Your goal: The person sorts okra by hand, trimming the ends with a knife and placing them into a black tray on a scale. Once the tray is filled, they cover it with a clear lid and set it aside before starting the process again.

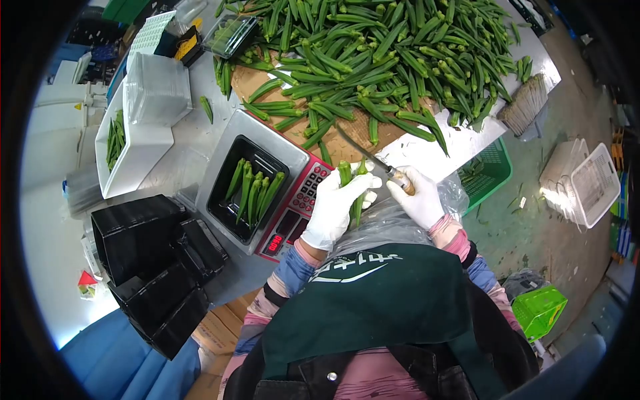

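My left hand [337, 203], in a white glove, is closed around a couple of okra pods [358, 208] held upright. Close to its right, my gloved right hand [418, 198] grips the wooden handle of a knife [373, 157], whose thin curved blade points up and left toward the okra pile [387, 60]. Left of my hands, a black tray [225, 212] with several okra pods [252, 190] inside rests on a red and silver scale [267, 252]. The scale has a lit red display.
Stacked black trays [143, 233] stand at the left. Behind them are a white bin [157, 143] and a stack of clear containers [160, 87]. A green crate [497, 167] sits below the table's right edge, with white baskets [603, 187] and a lime basket [540, 310] on the floor.
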Tool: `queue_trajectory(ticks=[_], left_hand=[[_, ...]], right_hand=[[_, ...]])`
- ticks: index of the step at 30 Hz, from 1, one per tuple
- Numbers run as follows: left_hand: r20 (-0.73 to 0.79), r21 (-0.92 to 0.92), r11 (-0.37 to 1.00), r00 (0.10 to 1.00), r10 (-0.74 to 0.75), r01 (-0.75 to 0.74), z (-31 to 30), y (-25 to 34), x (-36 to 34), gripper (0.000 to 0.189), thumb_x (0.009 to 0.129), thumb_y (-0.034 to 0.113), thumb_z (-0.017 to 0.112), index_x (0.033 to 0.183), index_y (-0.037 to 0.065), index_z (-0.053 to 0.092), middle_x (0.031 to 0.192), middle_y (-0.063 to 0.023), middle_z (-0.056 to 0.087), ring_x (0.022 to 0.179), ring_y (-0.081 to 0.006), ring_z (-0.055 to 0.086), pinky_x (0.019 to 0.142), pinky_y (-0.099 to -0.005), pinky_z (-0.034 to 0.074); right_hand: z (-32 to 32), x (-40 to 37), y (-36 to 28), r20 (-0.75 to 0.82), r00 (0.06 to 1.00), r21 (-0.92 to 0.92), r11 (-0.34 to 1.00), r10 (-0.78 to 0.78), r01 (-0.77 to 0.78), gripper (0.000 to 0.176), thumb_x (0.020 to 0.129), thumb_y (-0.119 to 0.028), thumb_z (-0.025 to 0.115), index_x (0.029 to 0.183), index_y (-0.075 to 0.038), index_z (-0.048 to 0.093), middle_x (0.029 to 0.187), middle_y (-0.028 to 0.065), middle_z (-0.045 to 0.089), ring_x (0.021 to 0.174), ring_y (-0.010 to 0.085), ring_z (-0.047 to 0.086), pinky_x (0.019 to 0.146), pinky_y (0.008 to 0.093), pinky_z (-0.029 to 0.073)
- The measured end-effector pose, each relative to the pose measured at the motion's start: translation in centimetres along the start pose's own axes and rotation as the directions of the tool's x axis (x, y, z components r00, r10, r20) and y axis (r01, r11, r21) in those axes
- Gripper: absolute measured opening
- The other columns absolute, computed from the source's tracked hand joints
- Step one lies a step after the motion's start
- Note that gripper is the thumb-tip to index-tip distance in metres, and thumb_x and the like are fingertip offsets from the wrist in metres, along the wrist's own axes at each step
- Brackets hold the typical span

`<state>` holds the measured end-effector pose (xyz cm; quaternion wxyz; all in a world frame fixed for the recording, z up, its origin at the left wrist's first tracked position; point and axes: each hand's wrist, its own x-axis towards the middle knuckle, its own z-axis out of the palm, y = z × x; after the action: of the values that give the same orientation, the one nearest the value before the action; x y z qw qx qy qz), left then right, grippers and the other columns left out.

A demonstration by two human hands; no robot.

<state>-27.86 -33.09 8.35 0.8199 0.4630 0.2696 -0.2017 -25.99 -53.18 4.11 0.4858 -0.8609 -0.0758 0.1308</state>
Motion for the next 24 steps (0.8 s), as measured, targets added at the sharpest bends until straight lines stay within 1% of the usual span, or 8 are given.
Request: queue_trajectory(ticks=[3, 7, 11, 14, 17, 20, 21, 24], left_hand=[[0.023, 0.043, 0.999, 1.000, 0.015, -0.016, -0.1, -0.4, 0.1, 0.027, 0.095, 0.014, 0.067, 0.117, -0.002, 0.063, 0.096, -0.0077, 0.072, 0.077, -0.0093, 0.064, 0.067, -0.0215, 0.052], [0.086, 0.140, 0.990, 0.996, 0.012, -0.024, 0.1, -0.1, -0.3, 0.023, 0.095, 0.008, 0.066, 0.114, -0.005, 0.064, 0.095, -0.0082, 0.070, 0.076, -0.0098, 0.061, 0.068, -0.0230, 0.049], [0.091, 0.142, 0.988, 0.993, -0.073, 0.059, 0.6, -0.1, -1.0, 0.028, 0.095, 0.007, 0.065, 0.120, -0.006, 0.063, 0.095, -0.0074, 0.070, 0.075, -0.0083, 0.059, 0.070, -0.0216, 0.049], [0.125, 0.137, 0.990, 0.992, -0.001, -0.016, 0.6, 1.1, -1.9, 0.029, 0.096, 0.006, 0.063, 0.121, -0.006, 0.063, 0.097, -0.0078, 0.070, 0.077, -0.0088, 0.059, 0.072, -0.0221, 0.049], [0.122, -0.065, 0.998, 0.992, 0.036, -0.028, -0.5, 1.5, -2.0, 0.031, 0.098, 0.006, 0.059, 0.127, -0.006, 0.057, 0.102, -0.0116, 0.068, 0.081, -0.0142, 0.061, 0.075, -0.0261, 0.051], [0.078, -0.168, 0.984, 0.996, -0.041, 0.054, -0.1, 2.1, -2.0, 0.033, 0.099, 0.006, 0.058, 0.130, -0.003, 0.052, 0.103, -0.0129, 0.066, 0.082, -0.0156, 0.061, 0.074, -0.0278, 0.051], [0.057, -0.199, 0.976, 0.995, -0.080, 0.090, 0.2, 2.1, -2.1, 0.033, 0.100, 0.006, 0.057, 0.131, -0.002, 0.051, 0.103, -0.0131, 0.066, 0.082, -0.0157, 0.061, 0.074, -0.0282, 0.051], [0.179, -0.158, 0.984, 0.983, -0.050, 0.078, -0.2, 1.6, -2.4, 0.036, 0.100, 0.007, 0.058, 0.134, -0.001, 0.049, 0.098, -0.0108, 0.064, 0.080, -0.0152, 0.060, 0.073, -0.0285, 0.051]], right_hand=[[-0.2, 0.2, -0.7, 0.009, 0.999, -0.021, 0.999, -0.040, 0.041, 0.028, 0.086, -0.025, 0.075, 0.106, -0.007, 0.067, 0.090, 0.0149, 0.071, 0.080, 0.0305, 0.070, 0.073, 0.0358, 0.055], [-0.8, 0.3, 0.0, 0.069, 0.997, -0.101, 0.994, -0.036, 0.042, 0.029, 0.087, -0.028, 0.074, 0.106, -0.007, 0.067, 0.085, 0.0161, 0.071, 0.076, 0.0332, 0.070, 0.071, 0.0373, 0.055], [-1.3, -0.2, 4.4, 0.166, 0.985, -0.143, 0.989, 0.054, -0.030, 0.034, 0.087, -0.036, 0.074, 0.105, -0.008, 0.069, 0.084, 0.0181, 0.071, 0.080, 0.0355, 0.071, 0.071, 0.0406, 0.055], [-1.9, -0.7, 10.5, 0.029, 0.976, -0.199, 0.958, 0.214, -0.204, 0.037, 0.086, -0.040, 0.073, 0.105, -0.008, 0.070, 0.081, 0.0182, 0.071, 0.079, 0.0363, 0.070, 0.073, 0.0429, 0.055], [-3.7, -1.8, 11.7, 0.067, 0.953, -0.402, 0.882, 0.295, -0.245, 0.036, 0.087, -0.041, 0.072, 0.104, -0.009, 0.072, 0.088, 0.0171, 0.071, 0.082, 0.0359, 0.070, 0.078, 0.0444, 0.055], [-3.8, -0.1, 10.6, 0.113, 0.993, -0.477, 0.878, 0.016, 0.040, 0.034, 0.086, -0.039, 0.073, 0.103, -0.010, 0.073, 0.095, 0.0145, 0.071, 0.088, 0.0349, 0.068, 0.083, 0.0445, 0.053], [-3.3, 1.1, 10.1, 0.078, 0.994, -0.507, 0.855, -0.082, 0.110, 0.028, 0.086, -0.034, 0.073, 0.103, -0.012, 0.073, 0.099, 0.0122, 0.069, 0.094, 0.0337, 0.066, 0.085, 0.0427, 0.051], [-0.5, 5.5, 7.7, 0.002, 0.969, -0.378, 0.897, -0.248, 0.230, 0.024, 0.086, -0.029, 0.072, 0.102, -0.012, 0.073, 0.099, 0.0107, 0.069, 0.095, 0.0327, 0.065, 0.086, 0.0421, 0.051]])
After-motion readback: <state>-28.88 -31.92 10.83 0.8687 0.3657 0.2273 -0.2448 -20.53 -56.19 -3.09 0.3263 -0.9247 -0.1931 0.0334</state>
